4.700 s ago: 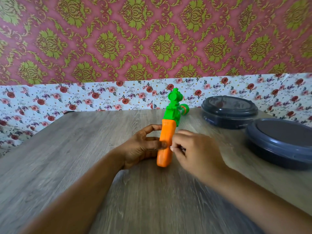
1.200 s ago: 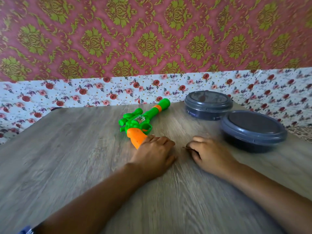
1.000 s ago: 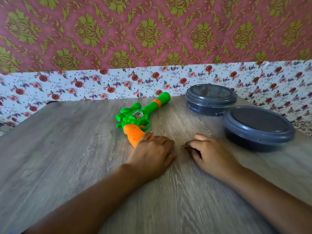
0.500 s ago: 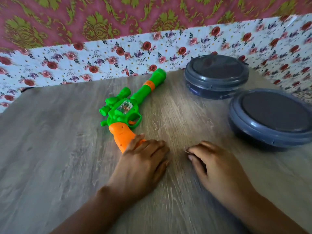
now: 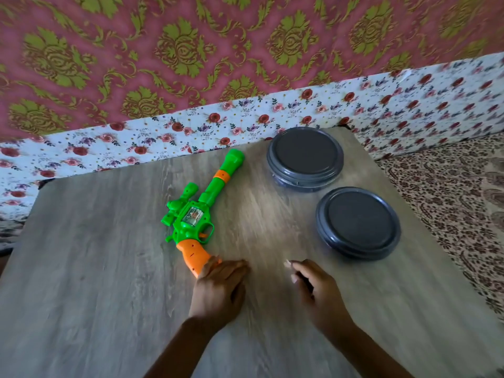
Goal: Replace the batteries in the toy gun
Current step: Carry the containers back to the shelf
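The toy gun (image 5: 194,222), green with an orange grip, lies on its side on the wooden table (image 5: 95,268), its barrel pointing to the far right. My left hand (image 5: 218,290) lies palm down over the butt end of the grip, thumb against it. My right hand (image 5: 313,287) rests on the table to the right of the gun and apart from it. Its fingers are curled around something thin and dark, with a small blurred tip showing past the fingertips. No batteries are visible.
Two round dark grey lidded containers stand on the table's right side, one at the back (image 5: 305,158) and one nearer (image 5: 357,222). A floral-papered wall (image 5: 163,137) runs behind the table. Beyond the table's right edge lies patterned fabric (image 5: 458,203).
The gun stood upright between both hands 4.7 s ago and now lies flat. Over the last second my hands have stayed put while the view shifted to look more steeply down.
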A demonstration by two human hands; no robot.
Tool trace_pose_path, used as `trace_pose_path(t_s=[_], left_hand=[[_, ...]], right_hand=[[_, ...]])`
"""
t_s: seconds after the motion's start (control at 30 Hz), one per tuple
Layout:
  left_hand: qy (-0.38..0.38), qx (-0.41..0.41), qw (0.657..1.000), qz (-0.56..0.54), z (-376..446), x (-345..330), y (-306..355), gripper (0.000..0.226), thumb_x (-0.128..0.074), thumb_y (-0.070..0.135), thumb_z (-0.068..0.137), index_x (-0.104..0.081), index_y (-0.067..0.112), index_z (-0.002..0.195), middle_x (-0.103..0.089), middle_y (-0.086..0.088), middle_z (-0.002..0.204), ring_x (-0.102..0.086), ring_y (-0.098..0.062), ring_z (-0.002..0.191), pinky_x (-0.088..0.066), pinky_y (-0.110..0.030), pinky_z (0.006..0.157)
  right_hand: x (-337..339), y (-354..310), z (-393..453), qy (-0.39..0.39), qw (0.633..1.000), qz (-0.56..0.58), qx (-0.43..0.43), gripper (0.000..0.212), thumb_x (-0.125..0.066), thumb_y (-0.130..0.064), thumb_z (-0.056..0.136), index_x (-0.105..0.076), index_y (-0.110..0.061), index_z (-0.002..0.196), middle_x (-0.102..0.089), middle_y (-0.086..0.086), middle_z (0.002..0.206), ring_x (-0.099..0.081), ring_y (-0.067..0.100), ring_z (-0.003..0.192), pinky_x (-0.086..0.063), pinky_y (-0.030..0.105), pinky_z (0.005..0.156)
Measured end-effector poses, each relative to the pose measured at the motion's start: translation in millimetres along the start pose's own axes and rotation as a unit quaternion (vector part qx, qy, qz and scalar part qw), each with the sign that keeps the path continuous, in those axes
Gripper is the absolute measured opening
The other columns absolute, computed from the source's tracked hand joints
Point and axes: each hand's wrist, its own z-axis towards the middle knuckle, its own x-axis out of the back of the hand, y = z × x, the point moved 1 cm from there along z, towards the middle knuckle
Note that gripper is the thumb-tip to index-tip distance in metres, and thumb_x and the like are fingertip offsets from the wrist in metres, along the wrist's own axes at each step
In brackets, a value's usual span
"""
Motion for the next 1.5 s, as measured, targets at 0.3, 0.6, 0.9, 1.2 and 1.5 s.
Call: trace_pose_path(t_s=[0.3,0.6,0.9,1.2,1.5], left_hand=[[-0.096,0.209,0.959,-0.168,75,5,44,0.045,-0.052,0.037,0.085,-0.057,0.013,0.122,-0.061,-0.003,0.122,-0.057,-0.021,0.115,-0.034,-0.020,0.096],[-0.009,0.537,0.676,-0.504,240,-42,52,0.092,-0.073,0.056,0.060,-0.048,0.000,0.129,-0.052,-0.030,0.129,-0.053,-0.043,0.118,-0.048,-0.054,0.092],[0.032,0.550,0.569,-0.610,269,-54,74,0.018,-0.063,0.026,0.088,-0.054,0.013,0.097,-0.057,-0.007,0.090,-0.053,-0.016,0.068,-0.047,-0.020,0.042],[0.143,0.458,0.611,-0.630,194,14,59,0.013,-0.065,0.012,0.085,-0.055,0.013,0.077,-0.061,-0.006,0.077,-0.061,-0.018,0.067,-0.055,-0.033,0.061],[0.194,0.439,0.598,-0.641,56,104,3,0.010,-0.055,0.009,0.090,-0.056,0.013,0.081,-0.067,0.007,0.057,-0.064,-0.006,0.052,-0.052,-0.020,0.046]], right_hand=[[81,22,13,0.301,0.897,0.197,-0.258,0.017,-0.059,-0.006,0.087,-0.058,-0.017,0.100,-0.059,0.011,0.090,-0.055,0.025,0.075,-0.045,0.036,0.068],[103,64,27,0.289,0.820,0.296,-0.396,0.041,-0.073,-0.022,0.078,-0.035,-0.011,0.069,-0.018,0.005,0.059,-0.015,0.012,0.046,-0.021,0.023,0.043],[104,66,33,0.260,0.748,0.395,-0.466,0.039,-0.074,-0.014,0.077,-0.037,-0.010,0.066,-0.042,0.008,0.060,-0.023,0.007,0.027,-0.021,0.015,0.032],[96,38,-1,0.279,0.745,0.416,-0.441,0.029,-0.073,-0.017,0.073,-0.046,-0.009,0.066,-0.050,0.000,0.046,-0.028,0.007,0.028,-0.024,0.016,0.030],[39,-36,-38,0.234,0.763,0.404,-0.446,0.029,-0.062,-0.016,0.086,-0.039,-0.013,0.069,-0.040,-0.001,0.049,-0.032,0.009,0.040,-0.026,0.024,0.039]])
